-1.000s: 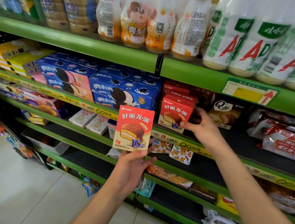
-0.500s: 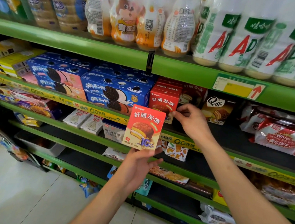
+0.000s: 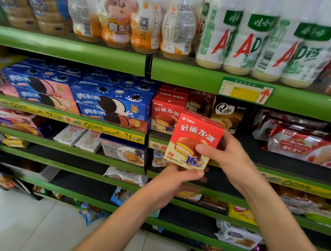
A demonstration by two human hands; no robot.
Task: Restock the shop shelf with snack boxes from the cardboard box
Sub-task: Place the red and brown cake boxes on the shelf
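A red snack box (image 3: 194, 140) with a chocolate pie picture hangs in front of the green shelf (image 3: 155, 142). My left hand (image 3: 172, 181) grips its bottom edge from below. My right hand (image 3: 228, 158) holds its right side, thumb across the front. Behind it on the shelf stands a matching red box (image 3: 164, 115), with more red boxes stacked behind that one. The cardboard box is not in view.
Blue cookie boxes (image 3: 110, 102) stand to the left of the red ones, a brown pie box (image 3: 228, 115) and red-white wafer bags (image 3: 307, 145) to the right. Drink bottles (image 3: 246, 42) fill the shelf above. Lower shelves hold scattered snacks over a tiled floor (image 3: 12, 222).
My right hand left the red box on the shelf and came onto the box in my left hand. That box rose and moved right, closer to the shelf.
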